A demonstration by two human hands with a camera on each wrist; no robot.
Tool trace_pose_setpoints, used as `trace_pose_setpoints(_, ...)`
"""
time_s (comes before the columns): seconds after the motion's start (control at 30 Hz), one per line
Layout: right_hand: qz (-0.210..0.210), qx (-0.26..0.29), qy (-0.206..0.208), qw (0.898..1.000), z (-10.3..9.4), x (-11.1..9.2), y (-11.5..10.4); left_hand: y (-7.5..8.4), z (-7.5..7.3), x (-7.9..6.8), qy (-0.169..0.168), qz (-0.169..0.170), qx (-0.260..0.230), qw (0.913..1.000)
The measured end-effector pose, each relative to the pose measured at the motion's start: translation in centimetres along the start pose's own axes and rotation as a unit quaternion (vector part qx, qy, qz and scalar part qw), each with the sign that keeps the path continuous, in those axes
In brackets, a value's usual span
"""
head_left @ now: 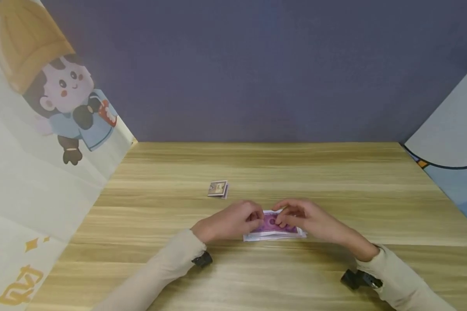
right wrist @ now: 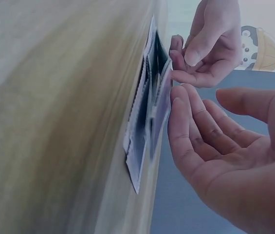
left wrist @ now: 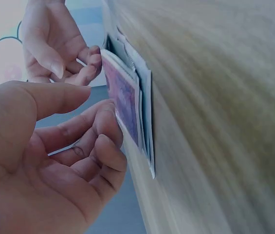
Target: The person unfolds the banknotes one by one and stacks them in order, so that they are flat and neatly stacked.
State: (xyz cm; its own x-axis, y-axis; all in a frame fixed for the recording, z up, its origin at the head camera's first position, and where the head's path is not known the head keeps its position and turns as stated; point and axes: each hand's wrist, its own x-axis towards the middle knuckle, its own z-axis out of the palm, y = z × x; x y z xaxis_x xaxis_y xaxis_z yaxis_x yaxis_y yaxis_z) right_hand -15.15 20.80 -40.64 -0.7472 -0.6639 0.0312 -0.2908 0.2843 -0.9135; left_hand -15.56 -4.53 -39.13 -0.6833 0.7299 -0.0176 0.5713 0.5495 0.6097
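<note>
A purple printed paper (head_left: 271,221), folded in layers and resembling a banknote, lies on the table with pale sheets showing at its front edge. My left hand (head_left: 237,219) is at its left end; in the left wrist view the fingers (left wrist: 109,122) bend loosely against the purple face, the thumb held apart. At the right end is my right hand (head_left: 303,218). The right wrist view shows its relaxed fingers (right wrist: 181,122) touching or close beside the paper's face, thumb clear of it. Layers of the folded paper (right wrist: 138,146) gape apart at the edge there.
A small folded card (head_left: 217,188) with a brown printed front stands slightly propped, behind and left of the hands. The wood-grain table (head_left: 295,172) meets a dark blue panel (head_left: 264,73) at the back. Cartoon-printed walls (head_left: 23,172) flank both sides.
</note>
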Motion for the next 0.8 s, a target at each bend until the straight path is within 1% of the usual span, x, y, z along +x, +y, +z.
trace_pose_setpoints(0.23, -0.001, -0.006, 0.013, 1.0, -0.3, 0.0, -0.7, 0.0, -0.4, -0.2, 0.01, -0.002, -0.018, 0.9998)
trace_pose_setpoints(0.3, 0.001, -0.007, 0.015, 1.0, -0.3, 0.0, -0.8, 0.0, -0.4, -0.2, 0.016, 0.0, -0.012, 0.9998)
trace_pose_setpoints(0.47, -0.003, -0.022, 0.013, 1.0, -0.1, 0.4, -1.3, -0.1, -0.7, -0.7, 0.048, -0.003, 0.011, 0.9988)
trace_pose_setpoints(0.6, -0.01, -0.04, 0.007, 0.999, 0.2, 1.0, -1.8, -0.5, -1.0, -1.1, 0.076, -0.002, 0.011, 0.997)
trace_pose_setpoints(0.67, -0.016, -0.041, 0.003, 0.999, 0.3, 1.3, -2.1, -0.7, -1.2, -1.4, 0.085, -0.002, 0.01, 0.9964)
trace_pose_setpoints(0.8, -0.015, -0.04, -0.007, 0.999, 0.3, 2.1, -2.8, -1.4, -2.1, -2.1, 0.096, -0.018, 0.002, 0.9953)
